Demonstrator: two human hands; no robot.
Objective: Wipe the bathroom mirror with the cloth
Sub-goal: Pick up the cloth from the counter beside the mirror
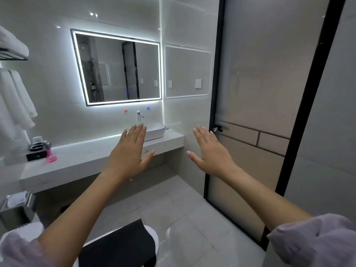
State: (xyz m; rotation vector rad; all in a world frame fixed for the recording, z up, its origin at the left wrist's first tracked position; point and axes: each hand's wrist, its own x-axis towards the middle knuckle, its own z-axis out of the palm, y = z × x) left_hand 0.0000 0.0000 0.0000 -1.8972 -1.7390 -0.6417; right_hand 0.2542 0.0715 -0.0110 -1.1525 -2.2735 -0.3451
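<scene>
While the backlit mirror (pixel 117 68) hangs on the tiled wall above the white counter (pixel 86 160) and basin (pixel 157 131), a black cloth (pixel 119 245) lies below; left hand (pixel 129 155) and right hand (pixel 212 155) hover empty, fingers straight and together, thumbs out.

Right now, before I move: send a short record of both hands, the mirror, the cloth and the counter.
left hand: open, fingers straight, holds nothing
right hand: open, fingers straight, holds nothing
mirror: on the wall above the counter, edges lit, untouched
cloth: probably the black piece lying on a white surface near the bottom edge; not held
counter: basin at its right end, pink bottle at its left
task state: wiping not yet begun
</scene>
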